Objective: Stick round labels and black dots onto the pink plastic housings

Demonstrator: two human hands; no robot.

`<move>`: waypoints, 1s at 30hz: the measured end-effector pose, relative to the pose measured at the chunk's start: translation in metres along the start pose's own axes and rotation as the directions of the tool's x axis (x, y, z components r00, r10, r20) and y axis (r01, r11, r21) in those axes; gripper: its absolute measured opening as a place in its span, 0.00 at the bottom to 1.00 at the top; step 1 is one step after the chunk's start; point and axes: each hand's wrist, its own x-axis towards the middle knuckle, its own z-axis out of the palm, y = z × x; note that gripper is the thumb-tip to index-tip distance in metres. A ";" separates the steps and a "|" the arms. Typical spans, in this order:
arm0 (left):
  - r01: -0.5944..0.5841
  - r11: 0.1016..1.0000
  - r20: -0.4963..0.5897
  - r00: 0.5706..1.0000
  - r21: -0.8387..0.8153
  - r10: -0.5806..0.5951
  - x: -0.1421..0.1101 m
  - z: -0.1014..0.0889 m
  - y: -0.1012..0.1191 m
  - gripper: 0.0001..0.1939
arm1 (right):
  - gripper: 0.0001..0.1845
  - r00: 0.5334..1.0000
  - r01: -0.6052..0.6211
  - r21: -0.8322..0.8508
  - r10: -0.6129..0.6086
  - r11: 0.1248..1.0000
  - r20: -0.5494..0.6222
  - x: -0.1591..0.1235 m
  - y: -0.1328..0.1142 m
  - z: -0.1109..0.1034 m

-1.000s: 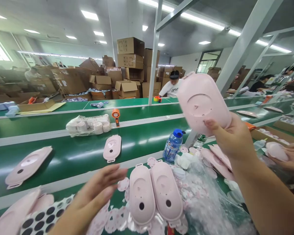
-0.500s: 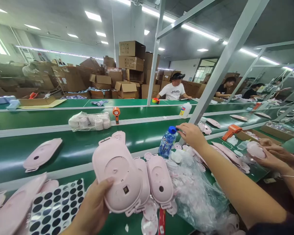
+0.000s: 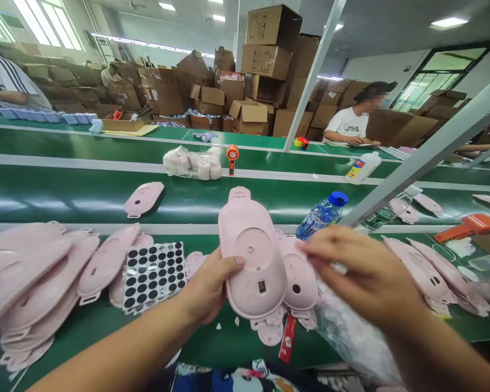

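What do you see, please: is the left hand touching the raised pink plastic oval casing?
Touching: the head view shows the left hand gripping the pink plastic oval casing, its thumb pressed on the casing's face.

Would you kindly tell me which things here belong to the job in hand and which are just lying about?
Job: pink plastic casing in left hand; pink casing under right hand; black-dot sticker sheet.
Lying about: blue-capped clear plastic bottle; orange plastic hand tool.

Casings left of a sticker sheet, seemingly on a conveyor belt
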 end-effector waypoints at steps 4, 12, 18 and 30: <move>0.033 0.999 0.061 0.998 -0.018 -0.032 -0.003 0.004 0.000 0.29 | 0.16 0.994 0.092 -0.026 -0.090 0.995 0.068 -0.011 -0.037 0.040; 0.011 1.000 0.064 0.998 -0.016 -0.010 -0.011 0.007 -0.003 0.21 | 0.09 0.988 0.151 -0.233 -0.152 0.961 0.016 -0.021 -0.037 0.041; 0.007 1.000 0.049 0.999 -0.020 -0.006 -0.012 0.010 -0.002 0.25 | 0.08 0.984 0.173 -0.295 -0.180 0.940 0.006 -0.024 -0.041 0.043; 0.023 0.998 0.001 1.000 -0.051 -0.023 -0.013 0.014 -0.003 0.34 | 0.08 0.983 0.178 -0.311 -0.184 0.934 0.011 -0.025 -0.042 0.039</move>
